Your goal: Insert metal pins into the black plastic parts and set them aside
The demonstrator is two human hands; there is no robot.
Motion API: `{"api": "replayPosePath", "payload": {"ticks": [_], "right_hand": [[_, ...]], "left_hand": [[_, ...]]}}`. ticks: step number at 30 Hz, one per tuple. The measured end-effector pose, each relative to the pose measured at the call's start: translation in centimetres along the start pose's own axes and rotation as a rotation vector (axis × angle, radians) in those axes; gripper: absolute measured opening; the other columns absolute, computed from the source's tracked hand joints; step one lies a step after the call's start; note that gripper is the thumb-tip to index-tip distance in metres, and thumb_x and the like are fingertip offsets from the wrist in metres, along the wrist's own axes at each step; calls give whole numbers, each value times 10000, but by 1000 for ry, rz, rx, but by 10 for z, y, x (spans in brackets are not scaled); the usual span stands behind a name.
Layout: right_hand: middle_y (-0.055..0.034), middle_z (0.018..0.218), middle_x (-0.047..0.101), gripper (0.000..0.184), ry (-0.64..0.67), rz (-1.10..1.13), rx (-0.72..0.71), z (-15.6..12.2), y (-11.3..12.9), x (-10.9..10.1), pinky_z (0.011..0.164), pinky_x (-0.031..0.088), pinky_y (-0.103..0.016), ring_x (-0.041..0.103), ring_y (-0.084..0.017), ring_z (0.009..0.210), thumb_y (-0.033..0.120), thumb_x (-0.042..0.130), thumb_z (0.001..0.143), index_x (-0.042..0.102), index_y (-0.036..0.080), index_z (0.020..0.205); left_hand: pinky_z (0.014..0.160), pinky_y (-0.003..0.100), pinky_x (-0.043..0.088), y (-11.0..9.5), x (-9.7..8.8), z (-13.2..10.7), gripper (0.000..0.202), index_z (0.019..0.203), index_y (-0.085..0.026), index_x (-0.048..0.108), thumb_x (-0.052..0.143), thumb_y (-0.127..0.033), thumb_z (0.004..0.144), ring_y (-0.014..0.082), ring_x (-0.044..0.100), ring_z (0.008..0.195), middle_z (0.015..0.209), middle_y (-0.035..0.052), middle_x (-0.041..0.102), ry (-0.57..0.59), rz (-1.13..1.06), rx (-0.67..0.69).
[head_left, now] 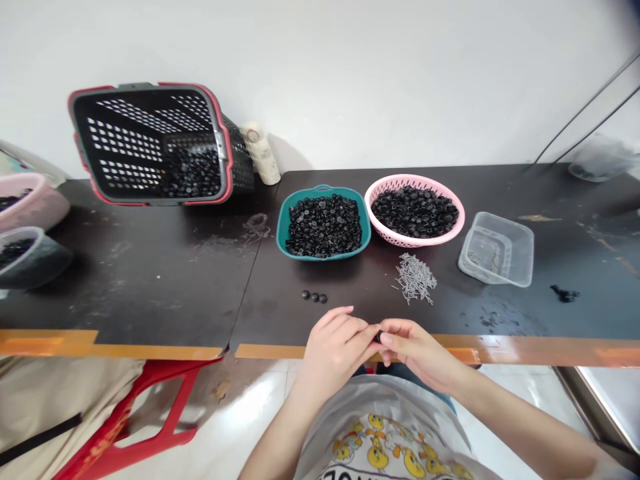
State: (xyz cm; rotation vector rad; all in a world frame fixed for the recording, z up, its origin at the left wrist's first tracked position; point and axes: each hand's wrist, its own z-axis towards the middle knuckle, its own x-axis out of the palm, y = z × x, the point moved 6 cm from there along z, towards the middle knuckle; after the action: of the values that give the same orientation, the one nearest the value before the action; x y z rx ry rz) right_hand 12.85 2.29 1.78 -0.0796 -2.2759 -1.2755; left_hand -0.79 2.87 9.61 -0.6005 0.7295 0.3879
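Note:
Both hands meet at the front edge of the dark table, closed around one small round black plastic part [378, 337]. My left hand [337, 343] holds it from the left with its fingertips. From the other side, my right hand [413, 350] pinches it between thumb and fingers. Most of the part is hidden by the fingers. Just beyond my left hand, three black round caps [315, 297] lie in a short row. A loose pile of thin grey metal pins [416, 277] is on the table beyond my right hand.
Behind stand a teal basket [281, 230] and a pink basket [459, 223], both full of black parts. A clear plastic box [523, 257] sits to the right, near a small black clump [565, 293]. A large tipped basket [227, 157] and a white bottle [265, 157] are at back left.

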Motion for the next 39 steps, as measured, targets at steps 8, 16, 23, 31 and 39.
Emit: {"api": "replayPosePath", "payload": {"ticks": [8, 16, 23, 31, 39], "right_hand": [[4, 633, 635, 358, 60, -138, -32, 3, 6, 5, 693, 448, -260, 545, -112, 648, 498, 805, 787, 737, 150, 737], [3, 707, 667, 307, 77, -132, 67, 10, -4, 3, 757, 485, -262, 587, -102, 689, 456, 781, 828, 749, 153, 792], [-33, 858, 738, 341, -50, -384, -80, 35, 18, -12, 774, 570, -324, 694, -161, 767, 407, 803, 782, 690, 160, 988], [-99, 1010, 713, 157, -114, -1370, -491, 59, 48, 2, 885, 547, -397, 688, -242, 906, 193, 668, 917, 764, 166, 1038], [-119, 1068, 693, 280, -43, -1545, -537, 78, 33, 44, 905, 547, -387, 682, -259, 964, 112, 589, 940, 721, 143, 1185]], "left_hand": [[978, 346, 541, 2, -2, -5, 175, 1062, -187, 697, 578, -295, 992, 119, 691, 743, 810, -6, 742, 33, 16, 4], [958, 342, 547, 9, 2, -8, 180, 972, -189, 708, 558, -286, 998, 119, 674, 706, 754, -17, 711, 64, 68, 9], [782, 352, 547, 31, 10, -2, 221, 1121, -191, 704, 625, -309, 951, 198, 694, 839, 931, 39, 744, 204, 116, -91], [908, 339, 515, 116, -58, 48, 297, 1169, -169, 702, 545, -341, 986, 238, 676, 1046, 1097, 79, 731, 64, 377, -338], [946, 407, 492, 158, -35, 85, 376, 1127, -132, 717, 577, -425, 937, 324, 679, 1089, 1136, 154, 736, 570, 655, -619]]}}
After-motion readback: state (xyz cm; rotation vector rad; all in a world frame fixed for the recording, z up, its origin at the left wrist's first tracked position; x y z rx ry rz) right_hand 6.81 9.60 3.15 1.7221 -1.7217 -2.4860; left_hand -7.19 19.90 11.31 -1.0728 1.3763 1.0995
